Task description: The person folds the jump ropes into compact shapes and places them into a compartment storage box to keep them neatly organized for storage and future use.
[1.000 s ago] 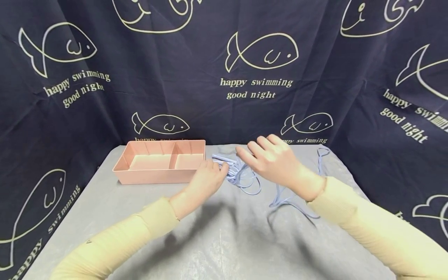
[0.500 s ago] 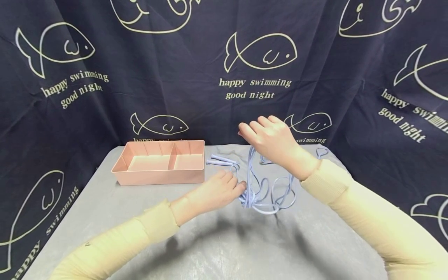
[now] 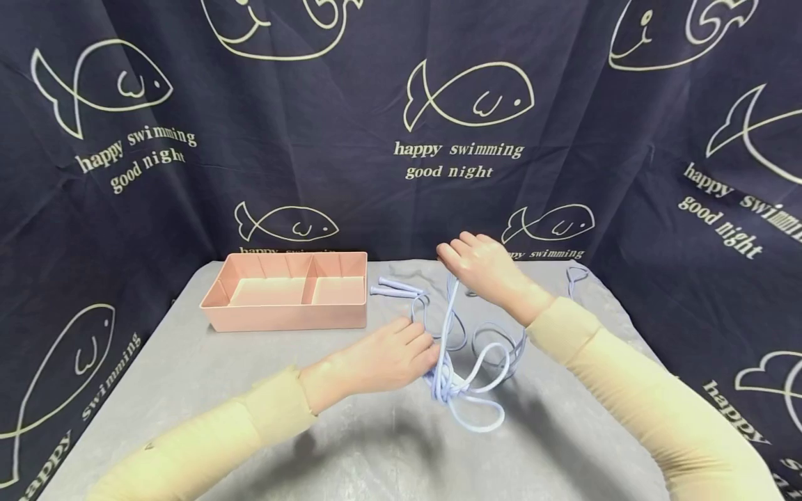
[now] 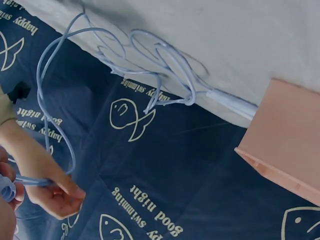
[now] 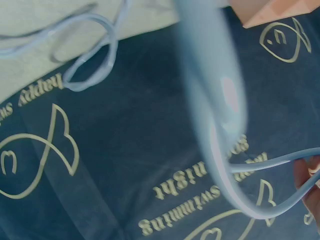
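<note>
A light blue jump rope hangs in a tangled bunch of loops above the table. My left hand grips the bunch, its fingertips mostly hidden behind strands. Higher up and to the right, my right hand holds strands that run taut down to the bunch. In the left wrist view these strands cross to the right hand, which pinches them. Two rope handles lie side by side on the table, near the box. Close to the right wrist camera, a blurred rope loop fills the middle.
A pink box with two compartments stands at the back left of the grey table. Slack rope coils lie right of the bunch. A small loop lies by the back right edge. Dark fish-print cloth surrounds the table.
The left hand has moved right and nearer, lifting the tangled rope away from the handles. The right hand rose with strands, then lowered slightly. Loops now dangle under the bunch.
</note>
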The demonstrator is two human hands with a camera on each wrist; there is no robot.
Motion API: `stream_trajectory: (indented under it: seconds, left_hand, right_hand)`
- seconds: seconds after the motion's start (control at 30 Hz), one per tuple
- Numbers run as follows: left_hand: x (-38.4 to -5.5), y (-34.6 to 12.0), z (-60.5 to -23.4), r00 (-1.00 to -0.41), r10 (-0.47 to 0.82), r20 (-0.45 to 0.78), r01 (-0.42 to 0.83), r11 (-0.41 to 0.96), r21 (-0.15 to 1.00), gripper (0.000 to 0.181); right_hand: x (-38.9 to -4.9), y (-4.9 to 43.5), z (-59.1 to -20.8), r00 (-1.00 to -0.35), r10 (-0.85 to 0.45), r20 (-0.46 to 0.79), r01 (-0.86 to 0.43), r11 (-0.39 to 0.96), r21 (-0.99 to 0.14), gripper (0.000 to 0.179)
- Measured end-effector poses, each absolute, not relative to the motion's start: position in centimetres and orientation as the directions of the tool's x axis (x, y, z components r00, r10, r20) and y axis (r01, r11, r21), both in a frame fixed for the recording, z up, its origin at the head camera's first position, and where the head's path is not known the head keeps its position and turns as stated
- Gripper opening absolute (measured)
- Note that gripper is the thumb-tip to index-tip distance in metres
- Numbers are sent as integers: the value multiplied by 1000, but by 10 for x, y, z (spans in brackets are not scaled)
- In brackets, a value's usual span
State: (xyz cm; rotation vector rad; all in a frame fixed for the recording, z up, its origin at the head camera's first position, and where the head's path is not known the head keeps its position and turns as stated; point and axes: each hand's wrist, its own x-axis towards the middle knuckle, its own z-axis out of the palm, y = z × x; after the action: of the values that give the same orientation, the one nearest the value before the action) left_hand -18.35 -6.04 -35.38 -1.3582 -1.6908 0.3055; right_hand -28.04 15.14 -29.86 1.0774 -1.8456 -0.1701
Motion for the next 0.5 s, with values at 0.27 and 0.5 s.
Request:
stream_trajectory:
  seconds: [0.27,0.5]
  left_hand:
    - [-181,-75,-358,72,843,534,671,355,-651,18]
    - [-182,-84,-354,-11,759,651,733,449,-511,13]
  right_hand:
    - [-297,167,-328,-289,-723,627,-575,655,490,11]
    - [-305,188,-352,-399,-711,579,-559,689,461,11]
